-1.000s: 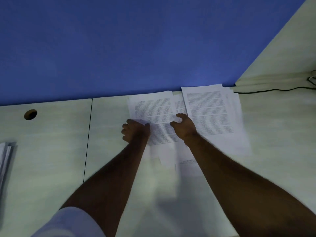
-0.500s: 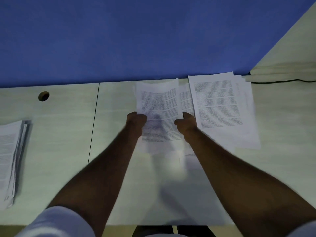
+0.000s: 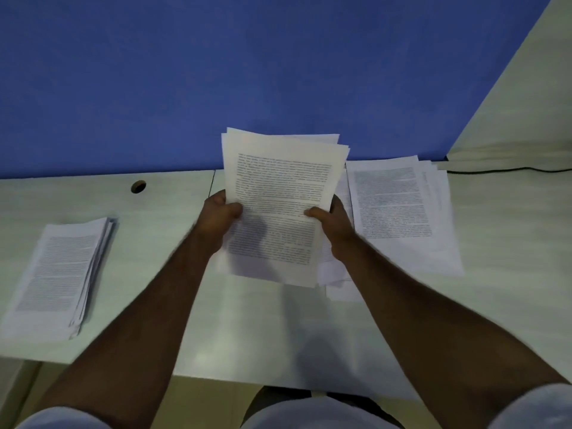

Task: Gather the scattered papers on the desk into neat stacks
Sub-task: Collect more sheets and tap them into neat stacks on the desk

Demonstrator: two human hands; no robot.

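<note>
A sheaf of printed papers [image 3: 278,187] is lifted off the pale desk [image 3: 173,274], tilted up toward me. My left hand [image 3: 221,216] grips its left edge and my right hand [image 3: 332,222] grips its right edge, thumbs on the front page. To the right, several loose printed sheets [image 3: 399,209] lie overlapping on the desk. A few more sheets [image 3: 337,274] lie under my right wrist. A neat stack of papers [image 3: 58,274] lies at the left of the desk.
A blue partition [image 3: 247,72] stands along the desk's far edge. A round cable hole [image 3: 138,187] sits at the back left. A black cable [image 3: 501,170] runs along the back right, below a pale side panel [image 3: 526,113].
Both hands closed on the middle sheets and lifted them off the desk, tilting them upright. The view dropped, bringing the left stack fully into sight.
</note>
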